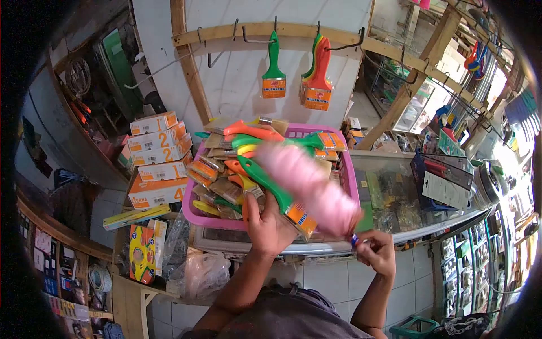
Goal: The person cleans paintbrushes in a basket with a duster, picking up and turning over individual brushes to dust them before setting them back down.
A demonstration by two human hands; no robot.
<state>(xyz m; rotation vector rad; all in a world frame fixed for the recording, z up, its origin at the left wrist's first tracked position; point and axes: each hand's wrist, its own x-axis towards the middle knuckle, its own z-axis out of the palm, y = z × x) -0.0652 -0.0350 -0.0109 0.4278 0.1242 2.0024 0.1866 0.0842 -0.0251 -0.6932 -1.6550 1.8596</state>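
My left hand (266, 229) grips a green paintbrush (270, 183) with an orange label, its bristle end pointing down and right. In my right hand (377, 255) is the handle of a fluffy pink duster (307, 181), smeared by motion. The duster's head lies across the view over the paintbrush and hides part of it. Behind both hands, a pink plastic basket (354, 189) is heaped with wrapped paintbrushes (212, 169) in green, orange and yellow.
On wall hooks hang a green paintbrush (274, 62) and a bunch of red and green ones (319, 73). Stacked orange-and-white boxes (155, 195) stand left of the basket. A glass counter (389, 161) extends right, with packaged goods (446, 181) on it. Plastic bags (206, 274) lie at lower left.
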